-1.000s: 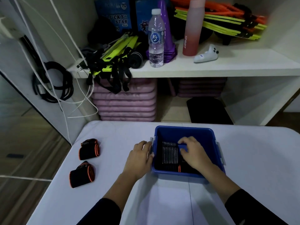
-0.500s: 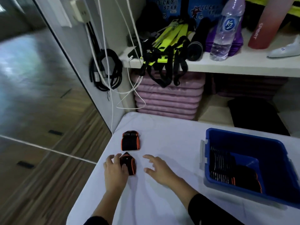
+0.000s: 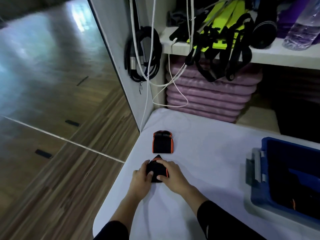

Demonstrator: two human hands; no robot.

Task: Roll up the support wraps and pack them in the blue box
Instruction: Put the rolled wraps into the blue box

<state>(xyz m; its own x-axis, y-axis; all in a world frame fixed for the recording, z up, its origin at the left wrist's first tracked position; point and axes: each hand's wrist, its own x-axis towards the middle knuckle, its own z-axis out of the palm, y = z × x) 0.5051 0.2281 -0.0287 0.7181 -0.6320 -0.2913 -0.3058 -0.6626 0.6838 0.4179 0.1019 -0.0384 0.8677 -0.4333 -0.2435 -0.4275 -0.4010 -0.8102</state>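
wrap 1 — near, black-orange, bunched | wrap 2 — beyond, flat | blue box right

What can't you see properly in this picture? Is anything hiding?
All in the head view:
- near wrap: mostly covered by the left hand and right hand, so how tightly it is rolled is unclear.
- blue box: cut off by the right edge; its dark inside hides how many wraps it holds.
- water bottle: its top is cut off by the upper edge.

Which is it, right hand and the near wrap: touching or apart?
Touching. Head view: right hand drapes fingers over the near wrap, thumb on it.
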